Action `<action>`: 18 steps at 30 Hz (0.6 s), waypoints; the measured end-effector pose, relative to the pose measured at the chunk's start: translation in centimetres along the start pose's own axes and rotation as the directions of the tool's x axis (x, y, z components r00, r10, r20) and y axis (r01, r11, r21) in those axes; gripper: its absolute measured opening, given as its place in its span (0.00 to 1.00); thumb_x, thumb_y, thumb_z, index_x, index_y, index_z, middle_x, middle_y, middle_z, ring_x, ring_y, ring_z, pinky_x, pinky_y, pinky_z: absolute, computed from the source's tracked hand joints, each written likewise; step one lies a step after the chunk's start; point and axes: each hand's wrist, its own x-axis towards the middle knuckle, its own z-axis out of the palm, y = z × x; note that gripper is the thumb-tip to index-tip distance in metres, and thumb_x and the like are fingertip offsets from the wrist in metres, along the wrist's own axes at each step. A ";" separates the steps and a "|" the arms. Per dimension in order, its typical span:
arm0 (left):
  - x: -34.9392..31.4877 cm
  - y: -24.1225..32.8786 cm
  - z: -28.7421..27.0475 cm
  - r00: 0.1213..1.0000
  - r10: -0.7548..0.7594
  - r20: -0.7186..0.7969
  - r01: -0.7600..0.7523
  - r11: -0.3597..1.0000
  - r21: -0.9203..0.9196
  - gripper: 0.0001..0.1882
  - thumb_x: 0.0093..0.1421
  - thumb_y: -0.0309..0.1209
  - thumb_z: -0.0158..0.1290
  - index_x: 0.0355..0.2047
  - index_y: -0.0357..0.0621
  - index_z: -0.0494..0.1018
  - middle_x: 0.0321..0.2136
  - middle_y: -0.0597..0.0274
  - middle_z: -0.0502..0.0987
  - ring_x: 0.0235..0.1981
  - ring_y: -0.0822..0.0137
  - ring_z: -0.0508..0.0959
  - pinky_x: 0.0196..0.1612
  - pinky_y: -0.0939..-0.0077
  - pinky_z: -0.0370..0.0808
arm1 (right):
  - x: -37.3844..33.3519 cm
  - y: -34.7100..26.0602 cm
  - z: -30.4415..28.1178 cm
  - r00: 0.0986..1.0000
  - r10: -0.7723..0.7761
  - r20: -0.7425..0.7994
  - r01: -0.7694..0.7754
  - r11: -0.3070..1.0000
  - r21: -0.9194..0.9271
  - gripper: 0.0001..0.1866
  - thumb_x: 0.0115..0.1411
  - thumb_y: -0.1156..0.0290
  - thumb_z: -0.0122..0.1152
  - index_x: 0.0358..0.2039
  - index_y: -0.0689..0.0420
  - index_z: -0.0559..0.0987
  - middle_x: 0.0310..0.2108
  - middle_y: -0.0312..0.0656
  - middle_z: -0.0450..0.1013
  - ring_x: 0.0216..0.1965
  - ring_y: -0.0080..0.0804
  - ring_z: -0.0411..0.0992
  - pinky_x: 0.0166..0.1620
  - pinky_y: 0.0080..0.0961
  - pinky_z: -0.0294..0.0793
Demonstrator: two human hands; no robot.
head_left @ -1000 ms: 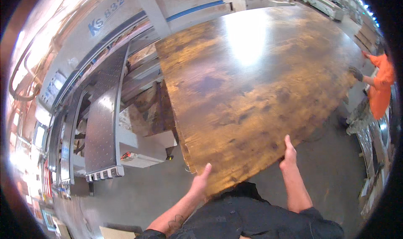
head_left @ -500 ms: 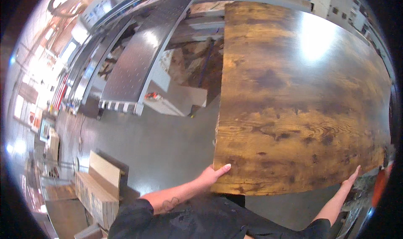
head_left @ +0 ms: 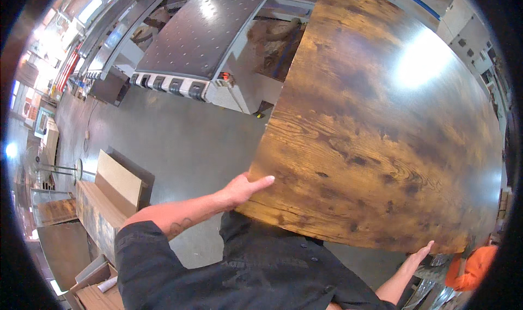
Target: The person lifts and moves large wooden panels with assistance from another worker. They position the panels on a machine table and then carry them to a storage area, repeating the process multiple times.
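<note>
A large wood-grain panel, brown with dark knots and a glossy glare, fills the right half of the view. My left hand grips its near left corner, thumb flat on top and the fingers hidden underneath. Farther right, my right hand holds the near edge from below, with only fingertips and part of the palm showing. The panel's near edge lies close against the front of my dark shirt.
A black machine table with pale dots and rollers along its end stands ahead on the left. Cardboard boxes sit at lower left near a fan. A person in an orange top is at lower right. Grey concrete floor lies between.
The panel has turned, its near left corner coming left and closer to my body. Both hands have moved left with it, and the orange-clad person shows more at lower right.
</note>
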 end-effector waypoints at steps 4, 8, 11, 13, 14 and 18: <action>-2.4 0.4 -10.0 0.996 -0.088 -0.010 0.088 0.996 0.017 0.37 0.65 0.55 0.59 0.61 0.36 0.71 0.53 0.57 0.80 0.53 0.64 0.79 0.58 0.65 0.76 | -8.4 0.7 4.6 0.941 0.336 -0.040 -0.322 0.925 0.201 0.40 0.71 0.37 0.43 0.70 0.56 0.63 0.69 0.46 0.64 0.65 0.49 0.65 0.66 0.50 0.65; -3.7 0.4 -20.6 0.998 -0.053 -0.047 0.050 0.997 -0.058 0.35 0.67 0.53 0.57 0.60 0.34 0.71 0.52 0.54 0.79 0.51 0.63 0.81 0.56 0.65 0.77 | -19.4 3.4 11.0 0.953 0.284 -0.108 -0.266 0.951 0.155 0.39 0.71 0.38 0.44 0.69 0.57 0.64 0.67 0.45 0.66 0.63 0.47 0.67 0.65 0.49 0.68; -4.4 0.2 -26.9 0.999 -0.014 -0.030 0.011 0.997 -0.081 0.34 0.67 0.53 0.57 0.60 0.33 0.71 0.52 0.53 0.79 0.51 0.62 0.81 0.55 0.65 0.78 | -27.1 3.3 16.0 0.964 0.266 -0.011 -0.256 0.936 0.243 0.39 0.71 0.36 0.44 0.69 0.55 0.65 0.66 0.45 0.66 0.63 0.47 0.68 0.63 0.49 0.68; -5.4 -0.5 -31.1 0.998 -0.058 -0.005 0.057 0.996 -0.070 0.34 0.68 0.52 0.57 0.59 0.33 0.71 0.52 0.53 0.79 0.51 0.62 0.81 0.55 0.65 0.78 | -33.0 3.7 17.7 0.959 0.278 -0.047 -0.262 0.940 0.217 0.40 0.70 0.35 0.44 0.69 0.54 0.65 0.66 0.45 0.67 0.62 0.47 0.68 0.63 0.49 0.69; -5.9 -0.5 -32.9 0.998 -0.067 -0.011 0.066 0.994 -0.086 0.34 0.67 0.53 0.57 0.58 0.33 0.72 0.52 0.53 0.80 0.51 0.63 0.80 0.55 0.65 0.78 | -34.8 3.9 19.2 0.955 0.275 -0.116 -0.254 0.953 0.165 0.40 0.70 0.35 0.45 0.69 0.53 0.65 0.66 0.45 0.67 0.62 0.47 0.68 0.63 0.50 0.69; -7.0 0.4 -36.2 0.998 0.012 -0.062 -0.013 1.000 -0.021 0.36 0.66 0.54 0.59 0.58 0.33 0.73 0.52 0.53 0.79 0.52 0.63 0.79 0.57 0.66 0.76 | -39.4 3.0 22.8 0.941 0.319 -0.111 -0.295 0.936 0.191 0.44 0.67 0.32 0.48 0.71 0.52 0.63 0.67 0.43 0.65 0.63 0.46 0.67 0.62 0.51 0.69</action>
